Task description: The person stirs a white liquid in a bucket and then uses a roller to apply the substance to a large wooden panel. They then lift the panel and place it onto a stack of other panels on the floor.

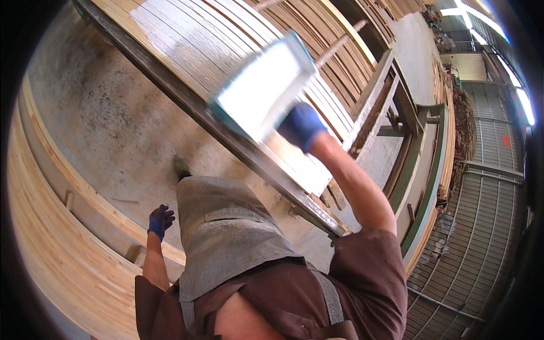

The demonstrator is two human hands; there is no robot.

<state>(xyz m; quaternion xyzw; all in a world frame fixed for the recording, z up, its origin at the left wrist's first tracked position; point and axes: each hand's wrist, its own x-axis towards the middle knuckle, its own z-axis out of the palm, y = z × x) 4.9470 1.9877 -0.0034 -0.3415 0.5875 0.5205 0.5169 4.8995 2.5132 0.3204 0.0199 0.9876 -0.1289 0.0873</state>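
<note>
A stained concrete floor [113, 119] spreads widest, running beneath the rack [158, 73], whose dark near edge slants from the upper left down to its near right corner. At the person's left lies a long stack [68, 243] of pale planks, curved by the lens. Pale strips [127, 28] lie side by side along the rack's near edge, with browner strips [306, 28] toward its far edge. The grey apron [232, 243] hangs over a dark brown shirt [362, 277], on the near side of the rack. A glossy white film [187, 45] covers part of the pale strips and shows again near the near right corner. The box [266, 85], white with teal edges, is tilted above the rack, its lower end over the near edge; it is blurred, and I cannot tell whether it touches the strips. The right hand [304, 126], in a blue glove, grips the box firmly at its right side. The left hand [161, 220], gloved alike, hangs between the stack and the apron, its fingers loosely spread. Smallest is a shoe [181, 166] on the floor, just beyond the apron's hem.
</note>
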